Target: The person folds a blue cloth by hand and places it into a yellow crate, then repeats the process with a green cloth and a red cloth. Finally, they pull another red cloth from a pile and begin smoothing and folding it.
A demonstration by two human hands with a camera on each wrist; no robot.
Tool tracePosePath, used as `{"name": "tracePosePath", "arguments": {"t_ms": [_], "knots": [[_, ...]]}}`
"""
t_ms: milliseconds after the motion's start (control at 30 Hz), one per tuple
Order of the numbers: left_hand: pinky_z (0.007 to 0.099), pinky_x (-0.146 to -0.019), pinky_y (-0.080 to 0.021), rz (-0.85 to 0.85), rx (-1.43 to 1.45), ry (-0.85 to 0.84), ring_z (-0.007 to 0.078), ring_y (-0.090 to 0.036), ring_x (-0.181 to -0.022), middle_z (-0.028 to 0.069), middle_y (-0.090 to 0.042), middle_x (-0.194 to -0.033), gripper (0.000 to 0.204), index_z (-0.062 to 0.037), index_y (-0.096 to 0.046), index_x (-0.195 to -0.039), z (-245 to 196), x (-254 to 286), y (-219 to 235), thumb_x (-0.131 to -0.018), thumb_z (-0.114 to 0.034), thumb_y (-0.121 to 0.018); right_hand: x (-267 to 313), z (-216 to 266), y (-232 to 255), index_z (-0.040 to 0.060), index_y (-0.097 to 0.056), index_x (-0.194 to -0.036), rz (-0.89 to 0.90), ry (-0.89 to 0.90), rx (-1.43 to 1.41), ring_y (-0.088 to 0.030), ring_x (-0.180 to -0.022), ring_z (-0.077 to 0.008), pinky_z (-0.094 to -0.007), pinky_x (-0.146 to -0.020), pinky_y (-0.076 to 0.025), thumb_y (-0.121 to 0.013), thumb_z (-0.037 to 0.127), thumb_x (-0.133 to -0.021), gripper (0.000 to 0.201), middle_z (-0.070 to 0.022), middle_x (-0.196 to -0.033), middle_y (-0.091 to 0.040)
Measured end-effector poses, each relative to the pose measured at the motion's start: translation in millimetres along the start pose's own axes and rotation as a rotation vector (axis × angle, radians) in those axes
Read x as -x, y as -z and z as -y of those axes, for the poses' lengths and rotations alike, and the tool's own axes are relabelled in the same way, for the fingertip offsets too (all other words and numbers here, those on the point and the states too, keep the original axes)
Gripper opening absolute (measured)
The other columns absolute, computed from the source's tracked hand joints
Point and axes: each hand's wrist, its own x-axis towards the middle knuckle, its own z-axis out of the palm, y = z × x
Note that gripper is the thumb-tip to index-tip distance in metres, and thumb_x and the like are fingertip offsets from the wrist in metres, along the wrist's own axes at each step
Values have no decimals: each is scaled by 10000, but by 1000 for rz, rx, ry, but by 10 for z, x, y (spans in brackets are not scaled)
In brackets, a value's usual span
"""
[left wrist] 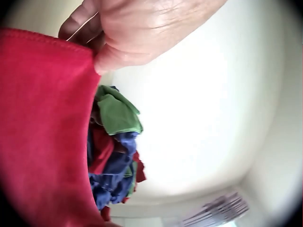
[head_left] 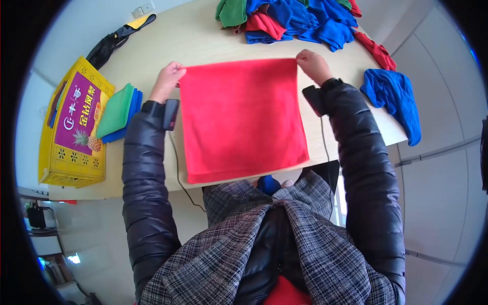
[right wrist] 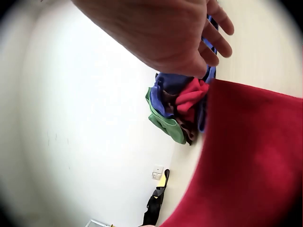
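Observation:
A square red cloth (head_left: 244,119) is spread out between both hands, its far edge pulled nearly straight and its near edge by the person's lap. At its far left corner the left hand (head_left: 170,80) pinches the fabric between thumb and fingers. The right hand (head_left: 314,67) pinches the far right corner. In the left wrist view, the thumb of the left hand (left wrist: 147,33) presses on the hemmed corner of the red cloth (left wrist: 42,123). The right wrist view has the right hand (right wrist: 156,33) at the other corner, several fingers spread away from the cloth (right wrist: 255,156).
A heap of blue, green and red cloths (head_left: 300,23) lies at the table's back. One blue cloth (head_left: 394,101) hangs over the right edge. Folded green and blue cloths (head_left: 117,114) lean by a yellow crate (head_left: 73,127) at left. Behind it lies a black strap-like item (head_left: 109,46).

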Motion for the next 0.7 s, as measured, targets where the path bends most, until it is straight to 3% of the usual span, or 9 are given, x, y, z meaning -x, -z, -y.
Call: {"name": "tracePosePath", "arguments": {"t_ms": [67,167,200,267,333,433,500,567,700], "knots": [[257,-655,-488,-134,-54,37,69,-600,-792,-10,-628,-840,170,-97,-615,-1048,263,-52,-36,-954,-233,-652,74,53,-146,43,-660,-1147,-23,45,3,-691,-886,-287,-374,-807,-544,-601,188,-926,271,-146,-977,-709],[281,-792,-516,-293,-495,-141,122,-626,-896,41,-664,-955,201,-40,-612,-1102,431,68,-170,-963,-184,-628,456,115,-334,52,-630,-1203,-2,182,49,-678,-944,-339,-419,-838,-537,-622,277,-927,356,-179,-1096,-690],[281,-792,-516,-291,-491,-139,122,-626,-896,41,-664,-955,201,-40,-612,-1102,380,202,-255,-963,-184,-628,612,147,-375,48,-609,-1239,58,258,87,-671,-985,-343,-428,-862,-533,-624,319,-937,406,-182,-1153,-677],[334,-886,-518,-55,-407,-53,216,-655,-982,96,-684,-1041,250,-11,-609,-1148,124,707,-469,-953,-166,-631,1040,413,-449,18,-521,-1339,245,286,157,-569,-1206,-362,-432,-1010,-467,-623,361,-938,538,-217,-1325,-580],[394,-936,-508,-16,-562,-278,344,-639,-1087,184,-645,-1175,277,-33,-616,-1144,-36,1223,-680,-921,-190,-663,1513,672,-577,7,-432,-1444,223,359,221,-417,-1376,-382,-493,-1123,-357,-577,424,-964,652,-215,-1461,-467],[407,-1013,-471,-7,-728,-364,361,-571,-1218,192,-585,-1310,325,-24,-618,-1193,-109,1916,-944,-914,-184,-670,1980,958,-692,79,-424,-1492,225,368,262,-313,-1453,-378,-488,-1191,-273,-582,419,-972,640,-159,-1531,-412],[417,-1046,-451,-37,-793,-275,364,-537,-1264,185,-544,-1379,398,-12,-602,-1237,-171,2221,-1006,-883,-163,-704,2086,860,-756,81,-422,-1495,193,375,256,-300,-1460,-377,-488,-1196,-265,-582,417,-970,643,-156,-1540,-402],[417,-1034,-460,-49,-754,-247,362,-548,-1248,181,-552,-1371,390,-10,-608,-1227,-169,2373,-1006,-874,-142,-708,2222,714,-836,86,-418,-1500,153,419,252,-273,-1475,-374,-488,-1205,-247,-583,414,-965,649,-149,-1557,-382],[411,-985,-489,-157,-656,-161,354,-581,-1187,168,-581,-1325,351,-5,-629,-1181,-51,2729,-987,-848,-79,-710,2200,337,-425,67,-479,-1450,214,349,196,-343,-1445,-335,-454,-1186,-287,-642,321,-915,614,-153,-1516,-439]]}}
